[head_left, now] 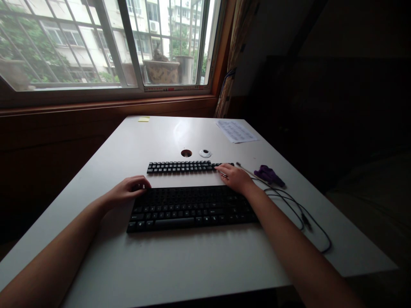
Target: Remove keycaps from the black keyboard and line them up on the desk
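A black keyboard (pixel 180 223) lies on the white table in front of me. Its front rows have keycaps, while the back rows look dark and bare. Behind it, several loose black keycaps (pixel 180 167) are lined up in rows. My left hand (pixel 132 186) is at the keyboard's back left corner, with bent fingers gripping its edge. Over the right end of the keycap rows is my right hand (pixel 236 176), fingers drawn together at a keycap; the fingertips partly hide it. My right forearm covers the keyboard's right end.
Right of my right hand lie a thin rod (pixel 244 168), a purple cloth (pixel 269 175) and a looped black cable (pixel 316 235). Farther back are printed sheets (pixel 236 131), a yellow sticky note (pixel 144 119), a round hole (pixel 186 153) and its white cover (pixel 205 153). A barred window stands beyond.
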`<control>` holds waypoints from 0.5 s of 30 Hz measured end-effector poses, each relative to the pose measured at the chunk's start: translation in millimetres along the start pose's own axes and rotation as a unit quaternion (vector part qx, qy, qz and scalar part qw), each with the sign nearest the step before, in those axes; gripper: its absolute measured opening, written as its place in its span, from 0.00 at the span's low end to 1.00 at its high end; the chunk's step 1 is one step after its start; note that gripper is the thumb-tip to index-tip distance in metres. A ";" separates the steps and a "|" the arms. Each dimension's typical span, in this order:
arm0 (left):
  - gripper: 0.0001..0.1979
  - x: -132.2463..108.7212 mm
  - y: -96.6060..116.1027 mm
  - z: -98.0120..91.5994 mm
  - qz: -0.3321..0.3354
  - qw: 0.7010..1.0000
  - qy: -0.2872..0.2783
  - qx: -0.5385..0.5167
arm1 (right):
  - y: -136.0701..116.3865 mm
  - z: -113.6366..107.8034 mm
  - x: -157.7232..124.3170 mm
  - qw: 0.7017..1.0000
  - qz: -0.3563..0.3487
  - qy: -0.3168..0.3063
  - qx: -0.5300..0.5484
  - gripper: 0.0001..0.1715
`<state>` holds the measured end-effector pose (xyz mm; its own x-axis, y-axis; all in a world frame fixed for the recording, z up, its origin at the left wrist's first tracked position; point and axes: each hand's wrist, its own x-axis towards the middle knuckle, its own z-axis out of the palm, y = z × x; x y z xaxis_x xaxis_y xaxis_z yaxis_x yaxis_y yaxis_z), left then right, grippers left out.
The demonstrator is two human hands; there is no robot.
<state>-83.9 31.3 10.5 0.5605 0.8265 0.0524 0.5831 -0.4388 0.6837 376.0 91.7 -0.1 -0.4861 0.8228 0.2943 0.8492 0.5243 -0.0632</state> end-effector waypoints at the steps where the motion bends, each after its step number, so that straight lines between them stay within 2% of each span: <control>1: 0.10 0.1 0.3 -0.1 0.000 1.000 -0.001 0.001 | 0.0 -0.1 0.0 1.000 0.002 0.000 0.000 0.24; 15: 0.11 -0.3 0.2 0.6 -0.001 1.000 -0.001 0.001 | 1.2 1.5 1.2 1.000 -0.004 -0.026 -0.004 0.26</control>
<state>-83.7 30.7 10.2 0.5605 0.8267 0.0499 0.5859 -0.4384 0.6816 376.1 93.7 -1.3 -0.5032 0.8288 0.2446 0.8466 0.5296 -0.0529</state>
